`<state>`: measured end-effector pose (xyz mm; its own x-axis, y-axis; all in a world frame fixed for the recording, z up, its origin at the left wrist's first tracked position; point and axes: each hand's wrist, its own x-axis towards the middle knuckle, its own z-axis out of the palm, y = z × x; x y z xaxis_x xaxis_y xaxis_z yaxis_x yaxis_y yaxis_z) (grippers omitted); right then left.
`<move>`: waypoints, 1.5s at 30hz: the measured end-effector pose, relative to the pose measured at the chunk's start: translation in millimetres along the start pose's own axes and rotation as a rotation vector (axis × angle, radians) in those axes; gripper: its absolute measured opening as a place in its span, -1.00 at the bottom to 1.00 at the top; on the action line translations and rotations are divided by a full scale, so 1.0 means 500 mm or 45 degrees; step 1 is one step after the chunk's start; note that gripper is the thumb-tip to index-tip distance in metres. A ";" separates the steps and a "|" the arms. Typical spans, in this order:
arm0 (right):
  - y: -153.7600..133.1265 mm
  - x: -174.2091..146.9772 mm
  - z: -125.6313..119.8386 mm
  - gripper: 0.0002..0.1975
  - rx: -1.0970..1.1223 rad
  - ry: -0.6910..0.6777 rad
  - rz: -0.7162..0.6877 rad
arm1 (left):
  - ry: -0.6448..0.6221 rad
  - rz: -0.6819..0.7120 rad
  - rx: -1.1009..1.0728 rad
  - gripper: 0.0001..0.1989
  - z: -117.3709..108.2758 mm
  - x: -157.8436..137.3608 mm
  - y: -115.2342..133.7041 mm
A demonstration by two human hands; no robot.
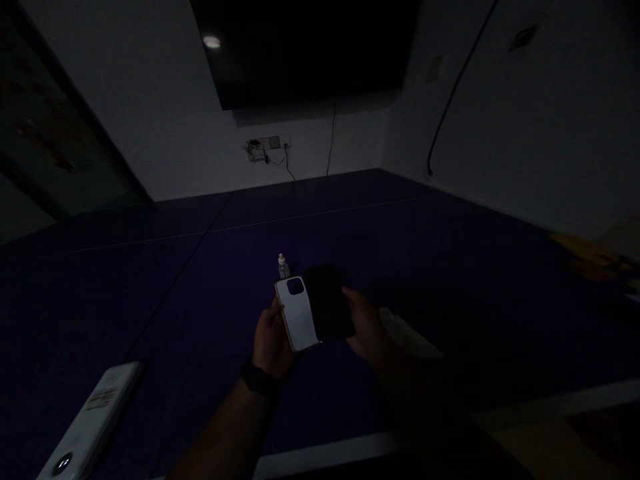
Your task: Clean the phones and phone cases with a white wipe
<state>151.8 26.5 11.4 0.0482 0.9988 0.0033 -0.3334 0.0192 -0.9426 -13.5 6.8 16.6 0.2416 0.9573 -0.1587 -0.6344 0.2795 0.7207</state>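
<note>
Above the dark blue tabletop I hold a phone case (299,315) whose pale inner side faces me, with a camera cutout in its upper corner. Along its right edge lies a flat black panel (330,303); in this dim light I cannot tell whether it is the case's cover flap or a separate piece. My left hand (271,340), with a dark watch on the wrist, grips the left edge of the case. The fingers of my right hand (361,323) are closed on the right edge of the black panel. Just behind the case stands a small white-capped bottle (283,268).
A white power bank (93,423) with a lit display lies at the lower left of the table (210,293). Right of my hands is a pale flat sheet (407,333). Yellowish items (590,253) sit far right. A screen (310,50) hangs above wall sockets (265,147).
</note>
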 end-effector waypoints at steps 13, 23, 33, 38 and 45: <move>0.016 -0.024 0.042 -0.68 -0.852 -0.042 -0.448 | 0.110 0.149 -0.131 -0.58 0.011 0.007 -0.042; 0.001 -0.033 0.037 -0.69 -1.304 -0.145 -0.633 | 0.026 0.125 -0.085 -0.47 0.011 -0.001 -0.040; -0.013 -0.043 0.042 -0.68 -1.540 0.036 -0.617 | 0.035 0.238 0.093 -0.42 0.008 -0.023 -0.040; -0.017 -0.036 0.049 -0.64 -0.782 -0.032 -0.420 | 0.054 0.283 0.134 -0.39 0.004 -0.026 -0.048; -0.028 -0.068 0.084 -0.60 -0.476 0.036 -0.316 | -0.050 0.415 0.410 -0.45 -0.025 -0.029 -0.052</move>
<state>115.3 -6.1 38.6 0.1110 0.9642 0.2407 0.0548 0.2359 -0.9702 -9.7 -13.7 -8.1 0.0990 0.9862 0.1325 -0.4228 -0.0789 0.9028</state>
